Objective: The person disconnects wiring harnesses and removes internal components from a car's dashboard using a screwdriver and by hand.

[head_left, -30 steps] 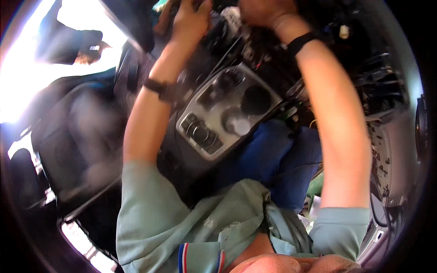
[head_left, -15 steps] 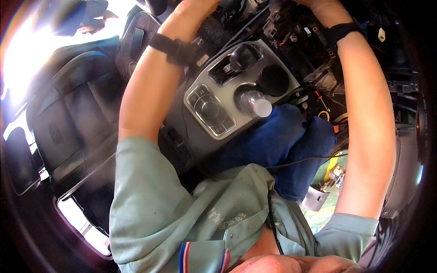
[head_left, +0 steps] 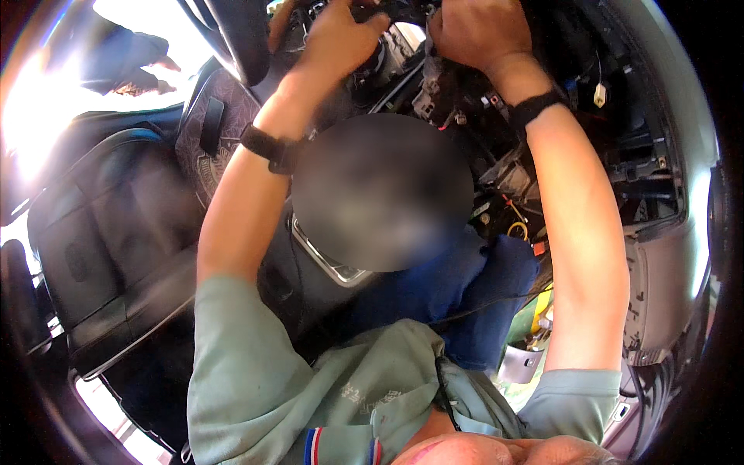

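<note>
Both arms reach forward into an opened-up car dashboard at the top of the view. My left hand (head_left: 341, 40) is over the dark parts there, its thumb and fingers spread apart, with nothing visible held in it. Beside it, my right hand (head_left: 484, 35) is curled, knuckles up, at a grey bracket-like piece (head_left: 428, 89). Its fingertips are hidden, so what it grips cannot be made out. A bare metal part (head_left: 403, 45) shows between the hands. Each wrist wears a black band.
A round blurred patch covers most of the centre console (head_left: 329, 267). To the left stands a black seat (head_left: 116, 240). Loose wiring and a white connector (head_left: 600, 94) hang at the right. A yellow cable loop (head_left: 517, 230) lies near my knees. Another person's hand (head_left: 147, 77) shows outside at upper left.
The view has shifted, and both hands now show more fully below the top edge. My forearms have moved closer together. The console and its bottle, clear before, are now behind the blur.
</note>
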Motion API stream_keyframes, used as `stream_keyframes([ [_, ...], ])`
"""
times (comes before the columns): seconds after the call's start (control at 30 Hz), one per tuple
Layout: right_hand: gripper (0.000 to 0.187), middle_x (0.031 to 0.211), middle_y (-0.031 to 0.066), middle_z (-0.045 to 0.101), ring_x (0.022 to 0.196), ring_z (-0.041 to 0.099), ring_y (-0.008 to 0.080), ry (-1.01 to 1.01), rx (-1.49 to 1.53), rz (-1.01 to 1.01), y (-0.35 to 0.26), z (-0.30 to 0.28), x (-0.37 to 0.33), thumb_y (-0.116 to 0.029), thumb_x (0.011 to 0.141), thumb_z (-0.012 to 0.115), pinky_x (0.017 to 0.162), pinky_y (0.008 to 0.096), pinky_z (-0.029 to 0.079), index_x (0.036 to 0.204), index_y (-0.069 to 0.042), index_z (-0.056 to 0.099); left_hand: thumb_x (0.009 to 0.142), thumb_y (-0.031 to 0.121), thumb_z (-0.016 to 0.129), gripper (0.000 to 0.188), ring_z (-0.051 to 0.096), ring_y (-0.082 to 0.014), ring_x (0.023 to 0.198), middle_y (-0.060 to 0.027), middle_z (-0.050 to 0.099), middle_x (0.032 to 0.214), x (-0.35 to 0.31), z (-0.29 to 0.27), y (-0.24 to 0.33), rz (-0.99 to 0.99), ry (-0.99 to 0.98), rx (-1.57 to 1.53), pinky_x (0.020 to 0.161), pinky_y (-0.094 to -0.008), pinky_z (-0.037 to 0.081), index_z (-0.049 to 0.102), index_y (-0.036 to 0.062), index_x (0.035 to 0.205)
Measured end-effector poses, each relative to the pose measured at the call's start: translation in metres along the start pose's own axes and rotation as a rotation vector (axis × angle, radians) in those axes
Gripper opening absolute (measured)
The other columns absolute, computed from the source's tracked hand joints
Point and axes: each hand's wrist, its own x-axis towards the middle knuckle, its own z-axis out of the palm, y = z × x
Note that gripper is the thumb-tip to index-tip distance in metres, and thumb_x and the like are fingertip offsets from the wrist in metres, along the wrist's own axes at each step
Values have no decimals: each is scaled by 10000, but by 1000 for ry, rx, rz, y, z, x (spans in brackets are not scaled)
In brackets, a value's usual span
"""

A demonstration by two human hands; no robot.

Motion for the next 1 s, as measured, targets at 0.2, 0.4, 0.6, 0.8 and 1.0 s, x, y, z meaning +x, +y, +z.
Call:
stream_keyframes([
  [0.2, 219, 616, 168, 616, 585, 616, 288, -110, -30, 3, 1, -13, 0, -198, 754, 569, 720, 374, 460, 764, 18, 605, 899, 259, 638, 293, 600, -188, 687, -113, 644, 826, -1, 2, 0, -314, -127, 73, 654, -353, 488, 625, 33, 1085],
  [0.4, 186, 532, 132, 593, 505, 595, 279, 22, -81, -73, 1, -4, 1, -227, 725, 654, 676, 340, 481, 742, -49, 600, 880, 211, 638, 293, 585, -135, 683, -108, 639, 847, -17, 5, -8, -278, -43, -102, 621, -308, 495, 614, 49, 1122],
  [0.6, 198, 519, 131, 572, 487, 571, 287, -4, -71, -73, -1, -5, 4, -223, 718, 648, 657, 357, 472, 673, -62, 541, 945, 304, 561, 302, 525, -125, 505, -64, 579, 640, -14, 18, -29, -371, -62, -222, 455, -296, 406, 621, 9, 978],
  [0.8, 205, 522, 133, 576, 487, 578, 288, -48, -82, -69, -4, -8, 7, -216, 703, 653, 650, 360, 463, 684, -55, 528, 963, 362, 508, 382, 507, -119, 492, -44, 582, 625, -8, 28, -45, -455, -374, -252, 431, -288, 386, 641, 13, 882],
  [1.0, 214, 521, 118, 572, 493, 582, 278, -47, -111, -73, -4, -9, 8, -232, 716, 640, 650, 359, 458, 693, -51, 529, 967, 311, 445, 337, 607, -165, 581, -70, 665, 839, 35, 24, -16, -499, -701, -251, 459, -295, 454, 640, 50, 1053],
])
